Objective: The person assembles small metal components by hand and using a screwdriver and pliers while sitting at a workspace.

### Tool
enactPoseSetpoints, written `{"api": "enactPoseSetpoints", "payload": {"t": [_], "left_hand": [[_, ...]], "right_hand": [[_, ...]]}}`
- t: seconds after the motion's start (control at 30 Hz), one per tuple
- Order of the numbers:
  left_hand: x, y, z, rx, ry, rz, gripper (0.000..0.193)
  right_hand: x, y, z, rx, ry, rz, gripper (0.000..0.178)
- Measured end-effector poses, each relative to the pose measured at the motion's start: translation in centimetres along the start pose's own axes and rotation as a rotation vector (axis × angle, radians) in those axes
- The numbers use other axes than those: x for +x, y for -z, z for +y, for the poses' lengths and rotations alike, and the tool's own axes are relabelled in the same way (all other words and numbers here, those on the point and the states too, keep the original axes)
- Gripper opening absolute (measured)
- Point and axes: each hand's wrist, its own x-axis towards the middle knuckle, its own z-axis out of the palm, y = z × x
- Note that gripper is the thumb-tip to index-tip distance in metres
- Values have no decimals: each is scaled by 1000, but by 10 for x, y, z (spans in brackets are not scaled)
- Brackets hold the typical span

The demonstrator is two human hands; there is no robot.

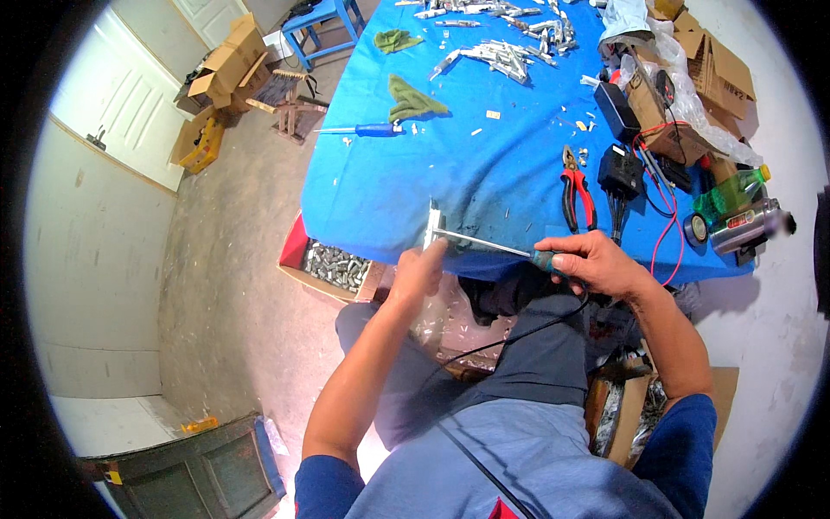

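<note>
Just off the table's near edge, my left hand [420,270] is closed on a small white and silvery piece [431,227], held roughly upright. My right hand [596,262] grips the dark teal handle of a screwdriver [484,243]. Its thin metal shaft points left and its tip meets the small piece beside my left fingers. A black cable [519,336] loops down from beneath my right hand across my lap; where it starts is hidden. Red-handled pliers [577,192] lie on the blue cloth [346,195] beyond my right hand.
Several metal pieces [506,59] are heaped at the far side. Left of them lie green rags [413,99] and a blue screwdriver [373,130]. A black box [621,171], green bottle [731,195] and metal canister [752,229] stand right. A box of small metal parts [335,266] sits below the left edge.
</note>
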Motion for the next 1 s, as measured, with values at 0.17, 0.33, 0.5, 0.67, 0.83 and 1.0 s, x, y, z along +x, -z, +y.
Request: {"api": "enactPoseSetpoints", "payload": {"t": [0.17,0.33,0.5,0.67,0.83,1.0], "left_hand": [[-1,-1,-1,29,-15,71,38],[3,-5,-4,156,-34,151,38],[7,-5,-6,254,-69,169,36],[3,-6,0,308,-65,182,37],[5,-2,-6,315,-70,189,39],[3,-10,3,289,-16,207,41]], "right_hand": [[5,-8,11,173,-116,-11,39],[5,-9,20,279,-93,-49,40],[4,-19,10,96,-37,-16,39],[3,-24,3,-170,58,50,37],[5,-35,17,-589,509,233,35],[-3,-55,35,-1007,583,387,37]]}}
